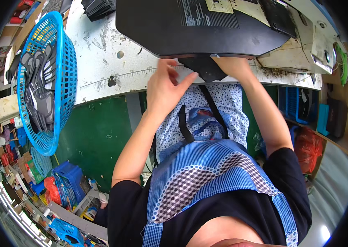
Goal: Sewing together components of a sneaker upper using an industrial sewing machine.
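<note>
Blue checked apron (206,164) over a black shirt, both arms reaching up to the desk.

Past the apron, the left hand (166,84) presses fingers (186,80) on a flat black fabric piece (202,68) lying at the near edge of the worn white desk (100,53); the right hand (233,66) rests on its other side, grip hidden under the dark machine body (198,24). Farther left, a blue plastic basket (65,74) holds grey-black cut pieces (38,90).
</note>
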